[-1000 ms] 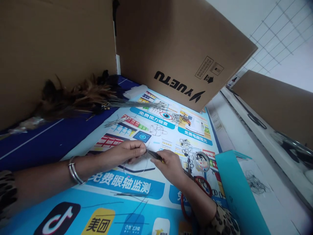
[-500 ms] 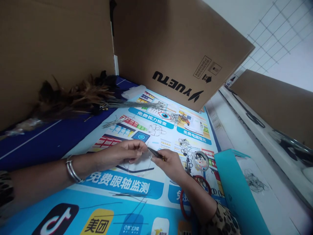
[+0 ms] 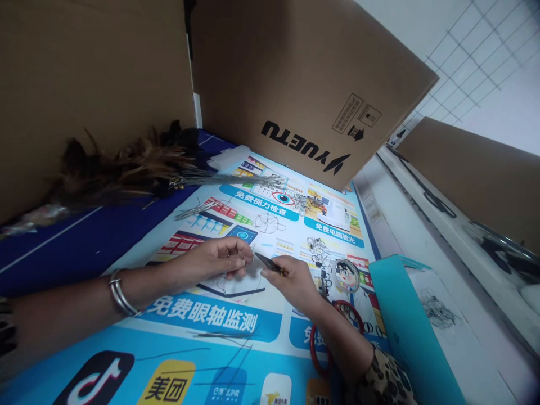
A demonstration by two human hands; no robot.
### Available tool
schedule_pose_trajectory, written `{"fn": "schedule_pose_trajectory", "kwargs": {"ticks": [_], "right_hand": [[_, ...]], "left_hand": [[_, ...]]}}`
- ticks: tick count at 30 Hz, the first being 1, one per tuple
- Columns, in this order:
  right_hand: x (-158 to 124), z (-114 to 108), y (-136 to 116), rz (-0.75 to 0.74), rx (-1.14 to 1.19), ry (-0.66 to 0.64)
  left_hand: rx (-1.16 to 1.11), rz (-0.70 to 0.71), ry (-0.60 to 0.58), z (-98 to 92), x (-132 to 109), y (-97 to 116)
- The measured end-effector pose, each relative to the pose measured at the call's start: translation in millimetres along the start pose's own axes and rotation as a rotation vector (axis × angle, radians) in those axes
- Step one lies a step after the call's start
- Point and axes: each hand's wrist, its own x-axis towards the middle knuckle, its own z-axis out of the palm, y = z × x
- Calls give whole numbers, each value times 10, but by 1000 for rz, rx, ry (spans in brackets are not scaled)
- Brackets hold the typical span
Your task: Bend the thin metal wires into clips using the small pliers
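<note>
My left hand (image 3: 223, 257) is closed in a pinch over the printed sheet, thumb against index finger. A thin wire (image 3: 254, 248) shows at its fingertips; most of it is hidden or too fine to follow. Wrapped in my right hand (image 3: 293, 284) is a pair of dark-nosed pliers (image 3: 265, 261), its tip pointing left, just short of the left fingertips. Below the hands lie loose straight wires (image 3: 223, 336). A round bent-wire shape (image 3: 269, 223) rests beyond them. Red-handled scissors (image 3: 358, 315) lie partly under my right forearm.
Brown feathers (image 3: 139, 160) and a bundle of wires (image 3: 240, 179) lie at the back left. Large cardboard boxes (image 3: 295, 73) stand behind. At right are a round tin (image 3: 347, 275), black rings (image 3: 368, 328) and a teal box (image 3: 415, 332).
My left fingertips have turned slightly and drawn a little away from the pliers' tip, leaving a small gap. The right hand with the pliers has barely moved.
</note>
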Motion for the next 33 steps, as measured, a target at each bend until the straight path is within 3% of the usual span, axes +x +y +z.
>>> {"fn": "schedule_pose_trajectory", "kwargs": {"ticks": [9, 20, 29, 33], "right_hand": [[6, 21, 8, 16, 21, 6], [2, 47, 17, 17, 63, 1], [-2, 100, 12, 14, 51, -11], [-6, 123, 8, 11, 60, 0]], "left_hand": [[98, -3, 28, -8, 6, 4], [56, 6, 41, -28, 9, -44], [131, 72, 173, 104, -15, 72], [130, 84, 171, 138, -22, 99]]}}
